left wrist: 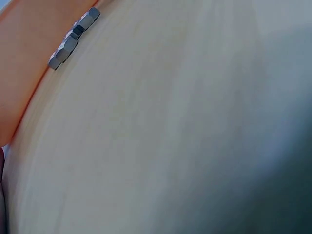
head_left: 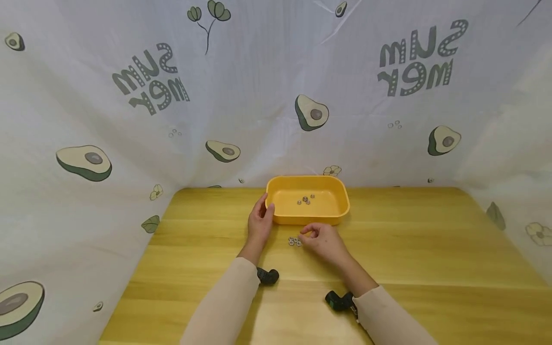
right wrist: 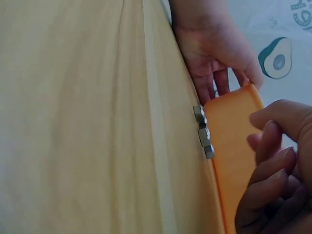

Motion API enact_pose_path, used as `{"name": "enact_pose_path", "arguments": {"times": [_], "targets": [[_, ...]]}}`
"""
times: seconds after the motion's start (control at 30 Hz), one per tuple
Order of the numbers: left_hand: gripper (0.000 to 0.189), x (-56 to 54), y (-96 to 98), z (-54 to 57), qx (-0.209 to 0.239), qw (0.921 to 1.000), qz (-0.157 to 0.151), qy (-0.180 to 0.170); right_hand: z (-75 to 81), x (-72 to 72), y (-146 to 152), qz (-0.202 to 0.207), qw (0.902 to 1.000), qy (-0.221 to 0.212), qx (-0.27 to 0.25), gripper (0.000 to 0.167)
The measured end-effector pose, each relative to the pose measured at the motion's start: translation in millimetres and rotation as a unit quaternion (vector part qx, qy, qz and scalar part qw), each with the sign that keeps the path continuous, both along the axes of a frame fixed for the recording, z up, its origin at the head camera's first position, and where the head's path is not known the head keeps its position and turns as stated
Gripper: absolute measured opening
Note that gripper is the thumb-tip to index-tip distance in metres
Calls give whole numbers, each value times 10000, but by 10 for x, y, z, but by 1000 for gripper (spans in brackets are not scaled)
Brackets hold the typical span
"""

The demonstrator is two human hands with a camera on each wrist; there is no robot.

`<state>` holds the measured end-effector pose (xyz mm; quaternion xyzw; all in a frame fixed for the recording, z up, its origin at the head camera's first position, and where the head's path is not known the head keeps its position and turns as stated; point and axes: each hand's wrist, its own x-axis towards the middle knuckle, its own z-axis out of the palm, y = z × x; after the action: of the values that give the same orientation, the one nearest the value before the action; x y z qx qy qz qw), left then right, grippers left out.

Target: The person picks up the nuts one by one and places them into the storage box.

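A yellow plastic tray (head_left: 308, 219) sits at the back of the wooden table, with several small metal nuts (head_left: 305, 199) on its floor. My left hand (head_left: 259, 221) grips the tray's left end, thumb over the rim and fingers along the outside wall. In front of the tray lies a small cluster of hex nuts (head_left: 295, 241), also seen edge-on in the right wrist view against the orange-looking tray wall (right wrist: 239, 126). Just right of that cluster is my right hand (head_left: 324, 242), its fingers loosely bent. A gap shows between thumb and forefinger in the right wrist view, with nothing visible there.
The wooden table (head_left: 414, 239) extends to both sides of the tray. Behind it hangs a white curtain (head_left: 267, 86) printed with avocados, close to the tray's back edge. Black devices (head_left: 268, 276) are strapped at both wrists.
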<state>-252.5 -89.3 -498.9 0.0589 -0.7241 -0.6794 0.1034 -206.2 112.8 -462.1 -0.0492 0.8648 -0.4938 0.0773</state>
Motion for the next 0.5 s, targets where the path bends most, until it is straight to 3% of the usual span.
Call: {"name": "enact_pose_path", "arguments": {"times": [0.23, 0.5], "targets": [[49, -2, 4, 54, 63, 10000, 22, -55, -120, -8, -4, 138, 9998, -119, 109, 11], [49, 7, -1, 37, -5, 10000, 59, -50, -194, 16, -42, 167, 9989, 148, 410, 9]]}}
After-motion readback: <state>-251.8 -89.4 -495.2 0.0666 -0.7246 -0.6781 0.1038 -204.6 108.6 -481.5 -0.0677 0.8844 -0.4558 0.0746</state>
